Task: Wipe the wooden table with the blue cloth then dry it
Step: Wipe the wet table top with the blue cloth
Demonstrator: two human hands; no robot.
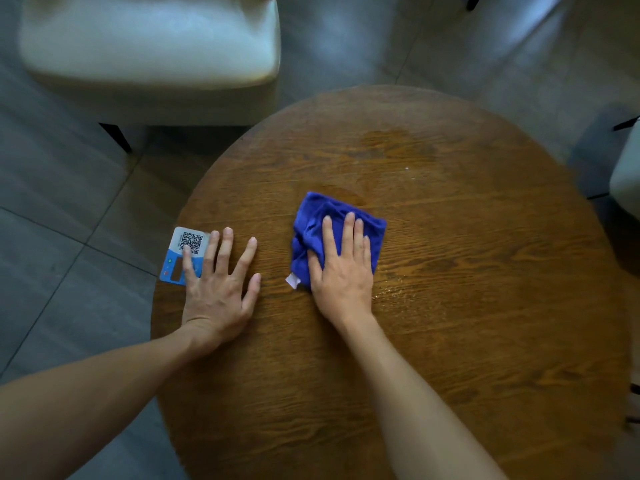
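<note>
On a round wooden table (pixel 450 341), a person's right hand (pixel 341 271) presses flat on a bunched blue cloth (pixel 311 233), fingers stretched forward across the fabric rather than curled around it. Lying near the table's middle, the cloth shows a small white tag (pixel 292 280) poking out at its near-left corner, beside the wrist. Damp streaks glisten on the wood just right of the hand, and a darker wet patch (pixel 391 140) marks the far side of the tabletop.

Resting palm-down on the bare wood near the table's left edge, the left hand (pixel 216 289) has its fingers spread wide and gripping nothing. Its outer fingertips overlap a card (pixel 185 251) printed with a QR code above a blue band; the card lies flat at the rim. Both forearms reach in bare from the bottom of the view.

Beyond the table stands a pale cushioned chair (pixel 149 46) on dark legs, over a grey tiled floor (pixel 52 202). Part of another pale seat (pixel 627 174) shows at the right edge.
</note>
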